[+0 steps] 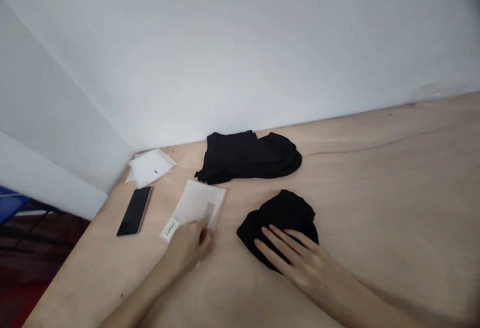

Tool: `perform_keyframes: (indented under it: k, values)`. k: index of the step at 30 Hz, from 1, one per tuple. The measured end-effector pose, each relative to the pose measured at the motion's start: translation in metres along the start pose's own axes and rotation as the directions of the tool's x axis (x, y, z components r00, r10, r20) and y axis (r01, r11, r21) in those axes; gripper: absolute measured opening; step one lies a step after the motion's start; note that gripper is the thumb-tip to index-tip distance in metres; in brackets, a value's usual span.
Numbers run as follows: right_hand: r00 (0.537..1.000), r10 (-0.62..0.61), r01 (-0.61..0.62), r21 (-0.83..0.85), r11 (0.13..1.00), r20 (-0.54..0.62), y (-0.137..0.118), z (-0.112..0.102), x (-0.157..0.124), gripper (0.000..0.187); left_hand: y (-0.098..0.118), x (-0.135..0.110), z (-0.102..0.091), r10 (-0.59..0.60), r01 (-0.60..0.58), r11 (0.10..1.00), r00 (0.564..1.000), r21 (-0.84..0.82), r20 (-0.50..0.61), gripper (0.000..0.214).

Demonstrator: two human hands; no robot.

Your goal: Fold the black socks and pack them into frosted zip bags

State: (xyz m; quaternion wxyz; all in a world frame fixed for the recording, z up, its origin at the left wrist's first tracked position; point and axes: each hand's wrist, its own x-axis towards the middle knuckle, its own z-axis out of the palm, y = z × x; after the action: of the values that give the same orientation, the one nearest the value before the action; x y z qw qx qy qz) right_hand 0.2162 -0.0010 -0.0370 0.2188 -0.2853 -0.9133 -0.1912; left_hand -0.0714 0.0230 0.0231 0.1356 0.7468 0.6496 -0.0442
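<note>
My left hand [193, 243] is closed, its curled fingers gripping the near end of a frosted plastic bag [197, 200]. The bag lies flat on the table and bears a white printed label [170, 229]. My right hand [296, 253] rests palm down with fingers spread on a folded black garment [287, 208]. Its exact kind cannot be made out. Beyond both hands, against the wall, more black fabric [247, 157] lies in a flat, layered pile.
A phone [135, 211] with a dark screen lies left of the bag. Behind it, several white plastic bags [153, 165] are stacked near the wall corner. The wooden table [393, 193] meets a white wall [262, 53]; its left edge drops off beside a blue object [11, 202].
</note>
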Motion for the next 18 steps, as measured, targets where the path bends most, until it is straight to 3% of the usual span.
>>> perform_keyframes:
  k: [7, 12, 16, 18]
  values:
    - [0.986, 0.15, -0.143, 0.102, 0.984, -0.066, -0.003, -0.002, 0.01, 0.047, 0.038, -0.011, 0.025, 0.093, -0.093, 0.971, 0.996, -0.22, -0.011, 0.02]
    - [0.999, 0.013, -0.013, -0.01, 1.0, -0.039, -0.017, -0.003, 0.014, 0.052, 0.05, -0.004, 0.03, 0.128, -0.154, 0.911, 0.987, -0.382, -0.094, 0.027]
    - [0.999, -0.031, 0.03, -0.033, 0.999, -0.019, -0.025, 0.001, 0.016, 0.048, 0.049, -0.003, 0.027, 0.126, -0.18, 0.934, 0.974, -0.307, -0.189, 0.029]
    - [1.0, -0.016, 0.016, -0.019, 1.0, -0.018, -0.022, -0.001, 0.018, 0.048, 0.048, -0.005, 0.024, 0.203, -0.238, 0.954, 0.961, -0.18, -0.189, 0.026]
